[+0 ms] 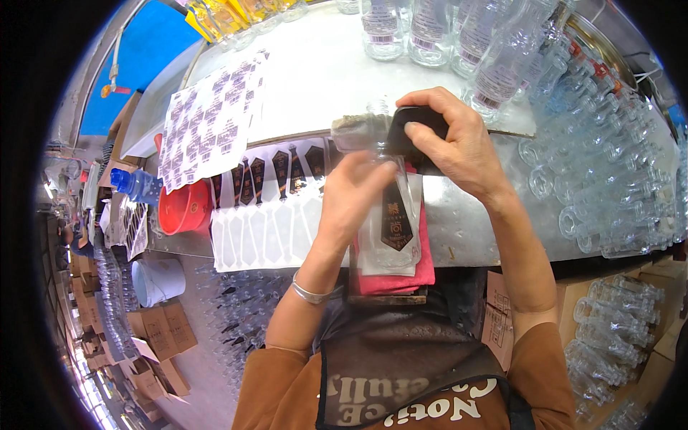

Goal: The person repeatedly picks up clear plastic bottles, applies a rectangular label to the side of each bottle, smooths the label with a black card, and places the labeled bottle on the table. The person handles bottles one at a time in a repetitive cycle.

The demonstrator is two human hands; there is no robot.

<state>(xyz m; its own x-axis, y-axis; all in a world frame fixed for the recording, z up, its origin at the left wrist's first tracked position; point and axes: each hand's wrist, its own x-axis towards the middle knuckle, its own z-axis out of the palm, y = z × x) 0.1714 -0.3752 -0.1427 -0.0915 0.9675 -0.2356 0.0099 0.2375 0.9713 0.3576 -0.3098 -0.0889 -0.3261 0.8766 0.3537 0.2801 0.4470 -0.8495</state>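
A clear glass bottle (375, 233) lies in front of me on white paper over a pink cloth (428, 266). On its upper side is a black tie-shaped label (396, 218) with gold characters. My left hand (352, 188) is over the upper part of the bottle, its fingers smeared by motion, so their grip is unclear. Just right of the bottle's upper end, my right hand (459, 140) grips a black rounded block (414, 118) between thumb and fingers. A blurred grey block (352, 127) sits beyond my left hand.
Left of the bottle is a sheet of tie-shaped labels (290, 175), partly peeled to white backing. A sheet of small printed labels (211, 118) lies behind it, near a red bucket (185, 209). Labelled bottles (430, 36) stand at the back; several clear bottles (609, 165) crowd the right.
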